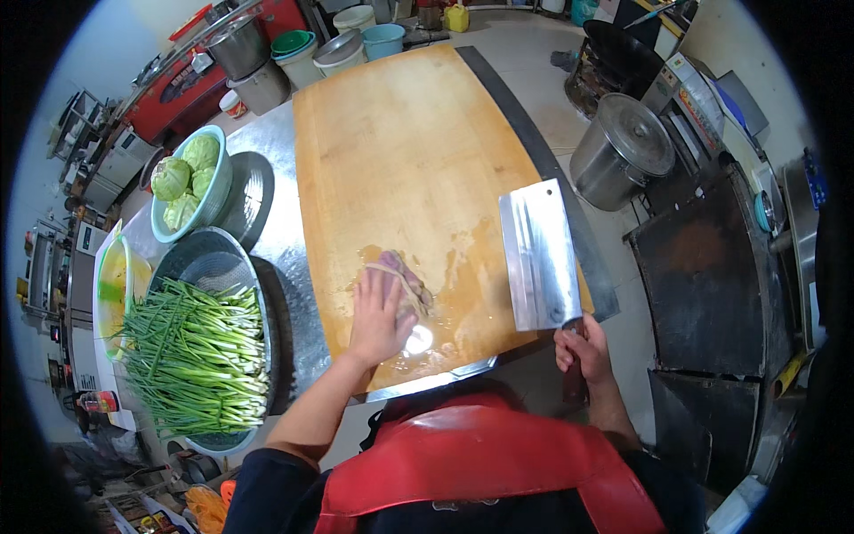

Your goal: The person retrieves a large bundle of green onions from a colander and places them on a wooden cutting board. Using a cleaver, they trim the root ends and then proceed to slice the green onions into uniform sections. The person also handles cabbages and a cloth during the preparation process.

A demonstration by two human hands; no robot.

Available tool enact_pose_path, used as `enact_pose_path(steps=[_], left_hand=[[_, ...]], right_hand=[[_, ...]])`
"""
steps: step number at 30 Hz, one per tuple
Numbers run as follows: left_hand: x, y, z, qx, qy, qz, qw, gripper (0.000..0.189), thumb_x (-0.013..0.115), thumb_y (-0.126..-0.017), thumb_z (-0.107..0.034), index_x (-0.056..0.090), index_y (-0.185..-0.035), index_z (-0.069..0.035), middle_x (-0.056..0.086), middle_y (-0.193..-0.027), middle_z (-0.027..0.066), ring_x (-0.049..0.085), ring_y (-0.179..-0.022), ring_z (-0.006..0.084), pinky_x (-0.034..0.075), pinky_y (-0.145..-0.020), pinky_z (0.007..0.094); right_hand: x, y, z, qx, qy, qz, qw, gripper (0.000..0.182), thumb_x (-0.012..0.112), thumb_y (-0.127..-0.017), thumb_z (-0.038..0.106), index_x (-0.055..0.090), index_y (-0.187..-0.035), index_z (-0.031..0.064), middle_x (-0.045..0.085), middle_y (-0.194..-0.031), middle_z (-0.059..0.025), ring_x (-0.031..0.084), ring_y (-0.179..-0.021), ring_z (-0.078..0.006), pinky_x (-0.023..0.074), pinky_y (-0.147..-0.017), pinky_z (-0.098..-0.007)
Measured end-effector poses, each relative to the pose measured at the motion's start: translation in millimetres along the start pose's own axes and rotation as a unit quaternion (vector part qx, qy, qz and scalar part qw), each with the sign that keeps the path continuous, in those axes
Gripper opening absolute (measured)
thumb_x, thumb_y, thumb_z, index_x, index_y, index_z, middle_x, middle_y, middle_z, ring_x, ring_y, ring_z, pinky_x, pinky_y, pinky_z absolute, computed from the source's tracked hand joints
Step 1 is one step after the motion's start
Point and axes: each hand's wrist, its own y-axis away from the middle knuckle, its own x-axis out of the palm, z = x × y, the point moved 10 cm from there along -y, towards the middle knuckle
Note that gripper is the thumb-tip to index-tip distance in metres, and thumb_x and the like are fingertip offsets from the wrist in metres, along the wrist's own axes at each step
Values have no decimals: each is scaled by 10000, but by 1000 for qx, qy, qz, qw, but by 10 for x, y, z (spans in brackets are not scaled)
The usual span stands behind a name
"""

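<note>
A small piece of raw meat (415,284), pinkish with a pale fatty strip, lies on the wet near part of a large wooden cutting board (407,153). My left hand (381,317) is on the meat, its fingers spread over the left side and the thumb at the near side, so part of the meat is hidden. In my right hand (582,350) is the dark handle of a Chinese cleaver (540,257). Its broad steel blade faces up over the board's right edge, pointing away from me. A gap of bare board separates blade and meat.
Left of the board, a metal table (270,143) holds a blue basin (223,183) of cabbages (170,179) and a colander (200,250) heaped with scallions (200,360). A lidded stockpot (617,153) stands beyond the right edge, near a black wok (620,50). Buckets (383,41) line the far side.
</note>
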Motion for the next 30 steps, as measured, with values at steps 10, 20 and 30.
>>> enact_pose_path(steps=[10,20,30], left_hand=[[-38,-922,-85,-79,156,-243,954,226,577,-750,-150,610,-910,6,570,-1052,223,488,-1058,384,372,-934,438],[23,73,-677,0,97,-162,982,403,582,-696,16,520,-1093,-10,532,-1086,195,485,-1044,383,391,-919,445],[-363,807,1108,-297,-37,-329,896,456,572,-747,-43,471,-1185,32,509,-1154,216,457,-1093,391,347,-956,443]], right_hand=[[-863,562,-101,11,26,-75,997,142,536,-845,83,427,-920,31,476,-677,-58,442,-470,-100,405,-416,-257],[-932,418,-260,26,-30,-65,997,209,520,-852,80,412,-1028,45,474,-687,-61,448,-483,-107,411,-419,-262],[-786,224,-464,62,-19,-53,997,158,490,-836,66,391,-957,88,466,-653,-56,425,-439,-112,397,-386,-263]])
